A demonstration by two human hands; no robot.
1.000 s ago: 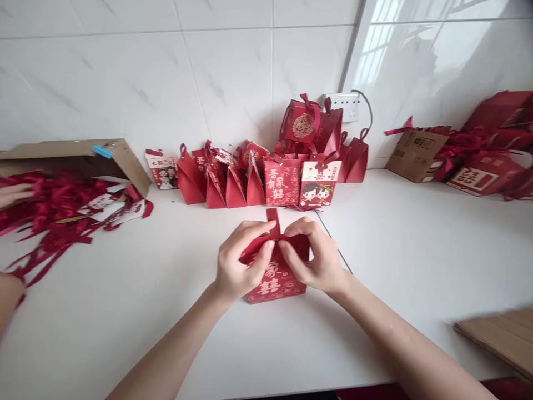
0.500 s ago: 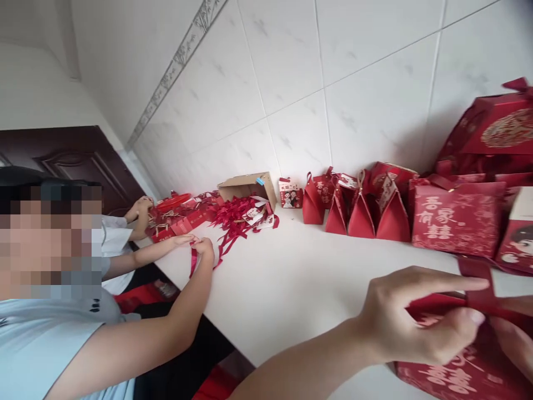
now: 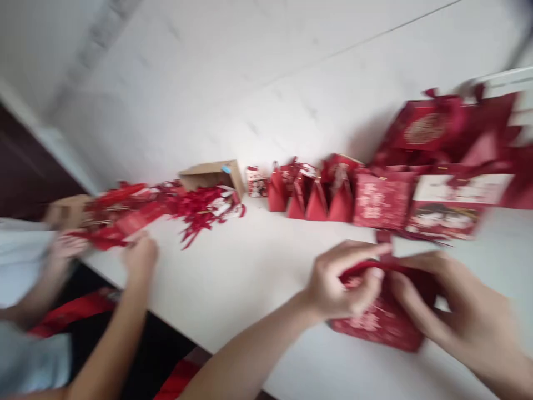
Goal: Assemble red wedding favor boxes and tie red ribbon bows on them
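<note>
A red gift box [image 3: 383, 328] with pale printed characters rests on the white table in front of me, tilted in view. My left hand [image 3: 347, 280] pinches its top edge from the left, thumb in front and index finger behind, close to the upright ribbon strap. On the other side my right hand [image 3: 458, 311] grips the same top edge, thumb in front and fingers behind. Motion blur softens the box and both hands. Just behind it stands a finished-looking red box [image 3: 381, 200] with similar characters.
Along the tiled wall runs a row of red boxes [image 3: 318, 194], with a taller stack [image 3: 425, 128] at the right. Farther left, a cardboard box [image 3: 212, 175] spills red ribbons [image 3: 204, 208]. At the left, a co-worker's hand [image 3: 141, 258] holds red ribbon over the white table [image 3: 258, 261].
My view has swung right, so the gift box sits more centrally and my right hand shows fully. Both hands stay on the box. The co-worker's hands have moved apart with the ribbon.
</note>
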